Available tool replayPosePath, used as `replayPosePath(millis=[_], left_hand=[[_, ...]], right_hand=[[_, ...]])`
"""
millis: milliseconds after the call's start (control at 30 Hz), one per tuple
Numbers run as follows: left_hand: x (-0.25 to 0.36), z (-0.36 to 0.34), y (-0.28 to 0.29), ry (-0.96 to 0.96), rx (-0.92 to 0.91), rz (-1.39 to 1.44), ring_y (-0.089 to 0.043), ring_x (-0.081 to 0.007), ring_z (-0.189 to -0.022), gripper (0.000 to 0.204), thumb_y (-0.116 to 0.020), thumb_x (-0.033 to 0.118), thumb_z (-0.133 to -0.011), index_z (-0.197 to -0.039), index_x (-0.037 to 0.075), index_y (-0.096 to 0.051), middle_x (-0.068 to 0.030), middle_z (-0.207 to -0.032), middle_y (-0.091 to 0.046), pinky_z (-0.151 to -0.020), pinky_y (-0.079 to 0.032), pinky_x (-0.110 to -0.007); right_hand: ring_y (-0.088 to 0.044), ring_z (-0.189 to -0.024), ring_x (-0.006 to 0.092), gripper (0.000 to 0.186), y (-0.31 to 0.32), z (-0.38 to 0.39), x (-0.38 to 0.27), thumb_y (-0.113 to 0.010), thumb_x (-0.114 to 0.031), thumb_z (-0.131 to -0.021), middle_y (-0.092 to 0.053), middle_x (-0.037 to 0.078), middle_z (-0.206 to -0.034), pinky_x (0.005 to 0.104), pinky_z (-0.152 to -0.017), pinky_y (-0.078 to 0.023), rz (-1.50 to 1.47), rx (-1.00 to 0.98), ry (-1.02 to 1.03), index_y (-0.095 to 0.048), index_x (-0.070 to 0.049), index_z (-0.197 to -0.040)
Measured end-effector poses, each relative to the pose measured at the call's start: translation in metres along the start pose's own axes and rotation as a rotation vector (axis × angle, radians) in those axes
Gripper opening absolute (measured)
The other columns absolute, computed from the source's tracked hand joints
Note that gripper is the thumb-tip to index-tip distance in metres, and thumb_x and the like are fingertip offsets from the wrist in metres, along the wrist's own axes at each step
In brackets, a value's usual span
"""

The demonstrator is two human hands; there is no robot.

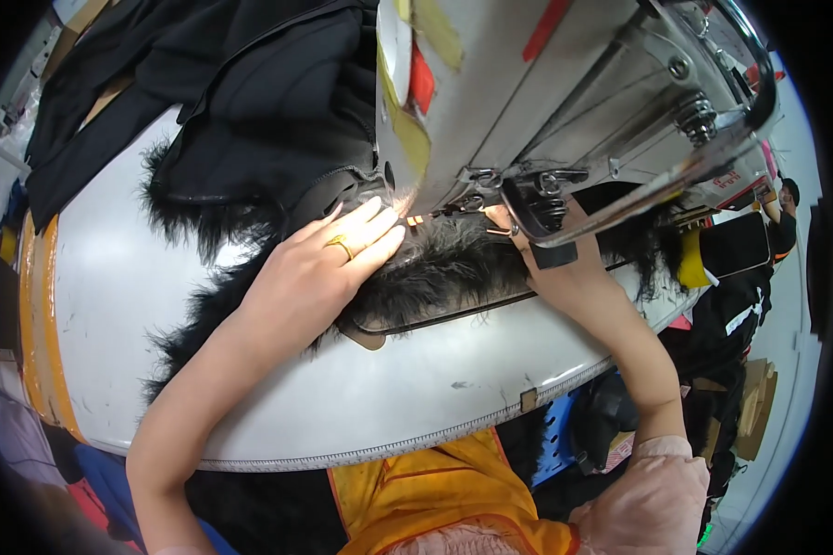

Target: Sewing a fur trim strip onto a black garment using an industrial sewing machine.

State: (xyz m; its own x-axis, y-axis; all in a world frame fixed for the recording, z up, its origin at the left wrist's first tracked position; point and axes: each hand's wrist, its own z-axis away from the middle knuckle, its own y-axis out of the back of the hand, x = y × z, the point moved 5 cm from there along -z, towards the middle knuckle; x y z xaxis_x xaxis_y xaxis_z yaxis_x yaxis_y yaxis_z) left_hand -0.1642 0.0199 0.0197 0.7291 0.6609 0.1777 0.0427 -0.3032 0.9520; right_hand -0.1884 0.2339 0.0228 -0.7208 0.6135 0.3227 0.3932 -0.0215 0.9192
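A sewing machine [491,120] stands over the white table, its lit needle area at the middle. My left hand [315,273], with a gold-coloured ring, lies with fingers stretched out on black fur trim [444,277] and the edge of a black garment [278,102], just left of the needle area. Right of the presser foot, my right hand [569,277] rests at the fur trim. The machine's parts cover most of its fingers, so its grip does not show. Fur also runs down the left, under my left forearm.
A measuring tape runs along the front edge of the white table [453,398]. Orange tape [39,324] covers its left edge. Below the table sits a blue perforated bin [553,439]. Dark cloth and cardboard [757,407] lie to the right, where another person [787,217] is partly visible.
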Motion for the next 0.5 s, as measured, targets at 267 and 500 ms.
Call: replayPosePath(millis=[267,500], left_hand=[[0.0039,-0.0026,0.0006,-0.013,0.038,-0.033,-0.050,-0.0237,-0.126,0.042,-0.052,0.007,-0.082,-0.123,0.002,-0.057,-0.0115,-0.131,-0.055,-0.108,-0.038,-0.039],[-0.0016,-0.0061,-0.0005,0.024,0.047,-0.025,-0.051,-0.0229,-0.126,0.041,-0.051,0.005,-0.082,-0.122,0.003,-0.058,-0.0098,-0.131,-0.057,-0.109,-0.037,-0.039]], right_hand=[[-0.052,-0.107,0.0216,0.032,-0.0007,0.0021,0.0026,-0.072,-0.012,-0.058,-0.059,0.005,-0.097,0.0360,-0.091,-0.038,-0.108,0.013,-0.064,-0.064,-0.005,-0.088],[-0.047,-0.120,0.0190,0.054,0.0028,-0.0017,0.0025,-0.075,-0.011,-0.057,-0.058,0.005,-0.119,0.0333,-0.091,-0.038,-0.082,0.006,-0.097,-0.061,-0.001,-0.109]])
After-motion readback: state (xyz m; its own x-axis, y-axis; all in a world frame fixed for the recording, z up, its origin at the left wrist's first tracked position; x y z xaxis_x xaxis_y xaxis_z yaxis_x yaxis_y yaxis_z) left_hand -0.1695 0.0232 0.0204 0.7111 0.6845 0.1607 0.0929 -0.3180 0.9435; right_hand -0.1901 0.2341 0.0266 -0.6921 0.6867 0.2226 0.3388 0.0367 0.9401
